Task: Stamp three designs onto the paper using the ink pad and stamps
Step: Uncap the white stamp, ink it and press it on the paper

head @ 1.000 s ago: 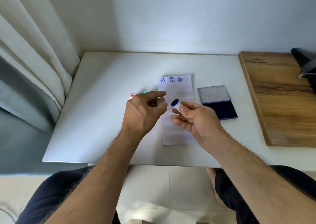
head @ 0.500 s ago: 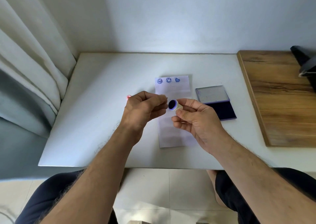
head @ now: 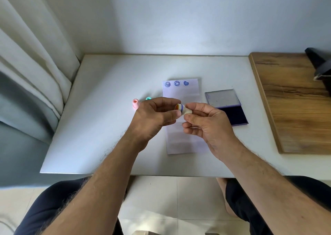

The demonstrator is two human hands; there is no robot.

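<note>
A strip of white paper (head: 180, 95) lies on the white table (head: 107, 120) with three blue prints along its top edge: two smiley faces and a heart. Above the paper my right hand (head: 204, 125) pinches a small cream stamp (head: 185, 110) by its body. My left hand (head: 154, 118) pinches a small cap (head: 177, 107) with an orange inside, right at the stamp's blue-rimmed end. The open ink pad (head: 227, 105) sits to the right of the paper, its lid up and its dark blue pad facing me.
A pink stamp (head: 135, 103) stands left of my left hand, and a teal one (head: 148, 98) peeks out behind it. A wooden board (head: 293, 98) covers the table's right side, with a black object (head: 320, 66) at its far corner. Curtains hang at left.
My hands have come together. The stamp's inked face, open to view before, is now covered by the cap in my left hand. The pink and teal stamps show more.
</note>
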